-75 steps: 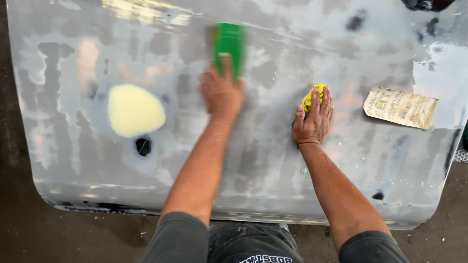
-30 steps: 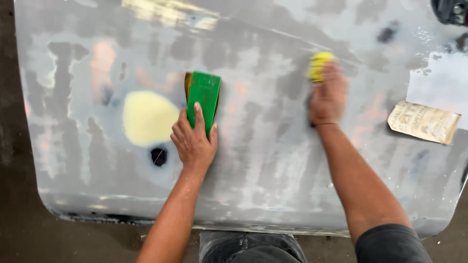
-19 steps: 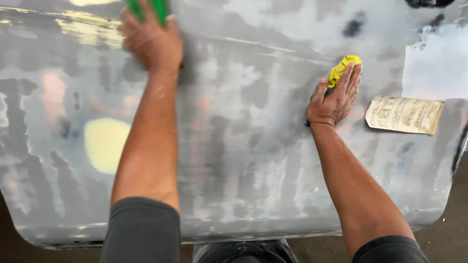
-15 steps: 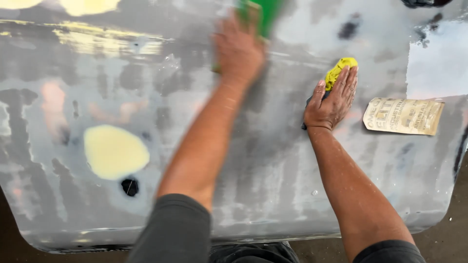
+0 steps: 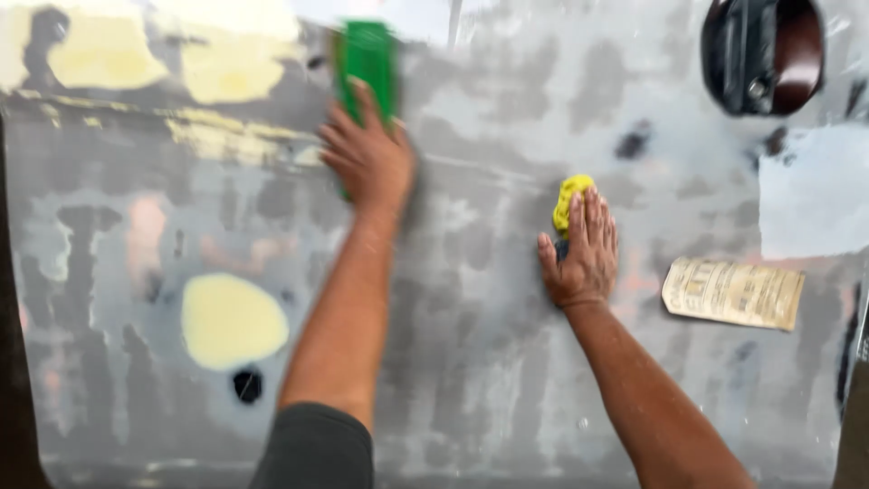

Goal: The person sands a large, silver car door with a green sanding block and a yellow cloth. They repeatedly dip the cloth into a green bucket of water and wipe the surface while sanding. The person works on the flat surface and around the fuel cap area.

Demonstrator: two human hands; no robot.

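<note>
While pressed flat near the panel's [image 5: 507, 380] top edge, left hand [image 5: 367, 163] clamped over green sanding block [image 5: 367, 56]; right hand [image 5: 579, 249] splayed open on yellow sponge [image 5: 568, 201], mid-panel. Much sanded grey; yellow filler patch [image 5: 231, 321] apparently untouched, though blurred.

Grey sanded panel [image 5: 489, 362] with sandpaper sheet [image 5: 733, 292], yellow sponge [image 5: 568, 197]

A tan sheet of sandpaper [image 5: 733, 292] is laid flat at right. A dark round opening [image 5: 762, 54] is seen top right, pale yellow filler patches [image 5: 231, 320] at left.
</note>
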